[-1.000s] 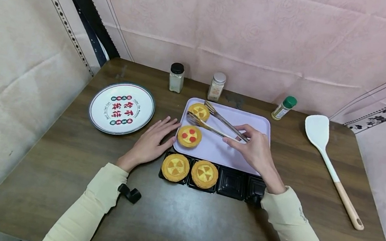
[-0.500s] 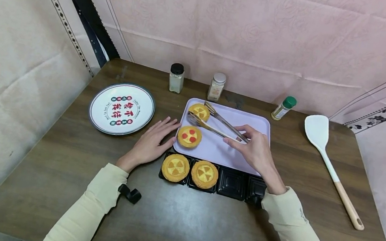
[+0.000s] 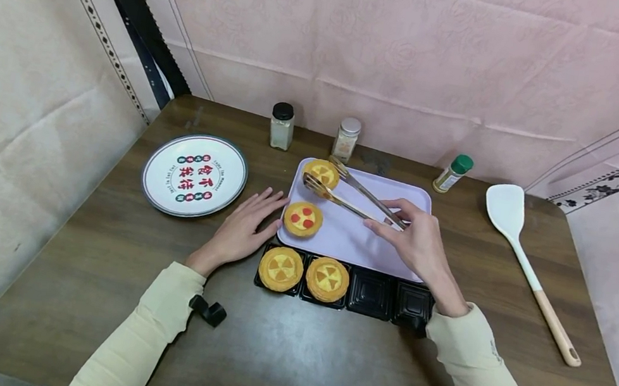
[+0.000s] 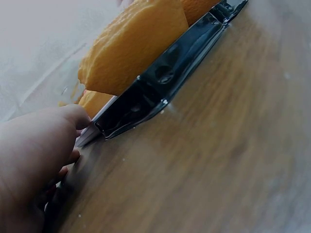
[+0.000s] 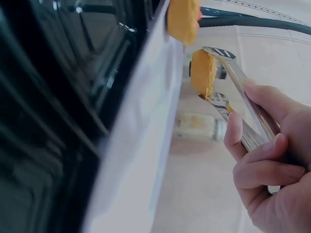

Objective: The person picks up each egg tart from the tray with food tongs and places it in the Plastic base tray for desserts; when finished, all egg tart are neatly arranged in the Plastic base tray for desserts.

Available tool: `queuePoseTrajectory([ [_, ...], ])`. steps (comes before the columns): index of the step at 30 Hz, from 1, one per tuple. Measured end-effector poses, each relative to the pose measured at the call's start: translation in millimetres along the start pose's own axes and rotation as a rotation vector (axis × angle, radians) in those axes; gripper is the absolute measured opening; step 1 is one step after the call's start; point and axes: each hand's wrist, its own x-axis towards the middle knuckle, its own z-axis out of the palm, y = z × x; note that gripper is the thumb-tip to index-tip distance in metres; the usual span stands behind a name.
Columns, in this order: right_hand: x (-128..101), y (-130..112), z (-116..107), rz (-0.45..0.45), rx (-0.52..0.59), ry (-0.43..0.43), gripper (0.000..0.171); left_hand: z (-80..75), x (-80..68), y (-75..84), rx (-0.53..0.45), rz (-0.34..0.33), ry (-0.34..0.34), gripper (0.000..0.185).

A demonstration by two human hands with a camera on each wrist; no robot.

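My right hand (image 3: 418, 247) grips tongs (image 3: 352, 193) clamping far tart (image 3: 321, 173); left hand (image 3: 242, 231) flat, fingers relaxed, on worktop (image 3: 279, 355); red-dotted tart (image 3: 303, 218) just near; jars beyond tray (image 3: 358, 240).

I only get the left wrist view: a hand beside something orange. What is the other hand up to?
Observer: The right hand grips metal tongs whose tips clasp a yellow tart at the lilac tray's far corner.
Operator: How many of those altogether?
Observer: Four: two at the lilac tray, two in the black tray.
Operator: Anything to the left of the left hand?
Observer: A round printed plate.
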Motion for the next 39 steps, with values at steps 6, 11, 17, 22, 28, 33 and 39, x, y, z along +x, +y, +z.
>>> queuePoseTrajectory([
  [6, -29.0, 8.5, -36.9, -0.045, -0.020, 0.056, 0.042, 0.5, 1.3, 0.6, -0.001, 0.005, -0.001, 0.053],
  [11, -70.1, 19.0, -77.1, -0.049, -0.023, 0.060, 0.044, -3.3, 2.6, 0.9, -0.006, 0.007, 0.012, 0.053],
  [17, -119.2, 32.3, -111.1, -0.018, 0.001, 0.023, 0.052, -6.4, 1.7, 0.4, -0.012, 0.003, 0.018, 0.053],
  [22, -150.0, 41.0, -120.1, -0.001, 0.052, -0.063, 0.056, -6.9, 0.6, -0.9, -0.017, 0.002, 0.028, 0.053],
  [28, -169.2, 48.3, -109.6, -0.020, 0.110, -0.132, 0.057, -5.5, -0.9, -3.6, -0.024, 0.014, 0.037, 0.052],
  [33, -175.9, 52.2, -96.9, -0.026, 0.131, -0.136, 0.056, -3.5, -1.3, -2.8, -0.022, 0.012, 0.029, 0.052],
  [39, -179.4, 55.1, -89.8, -0.017, 0.131, -0.142, 0.054, -1.0, 1.0, -1.0, -0.018, 0.012, 0.023, 0.053],
])
